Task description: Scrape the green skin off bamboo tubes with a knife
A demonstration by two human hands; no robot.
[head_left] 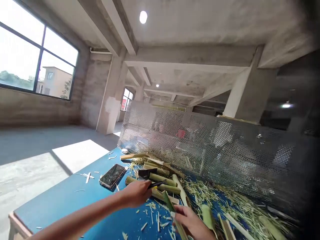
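Observation:
My left hand [136, 193] reaches across the blue table [62, 200], closed round a thin dark tool [156, 183] whose tip rests among a pile of green bamboo pieces [162, 180]. Near the bottom edge, my right hand [191, 221] is closed on a long split green bamboo strip [172, 210] that runs up and to the left. Pale shavings [155, 216] lie scattered between the two hands.
A phone [112, 175] lies on the table left of the pile. A perforated metal screen [212, 150] stands along the table's far side. Heaped shavings and bamboo strips [237, 206] cover the right end. Bare concrete floor [37, 156] lies to the left.

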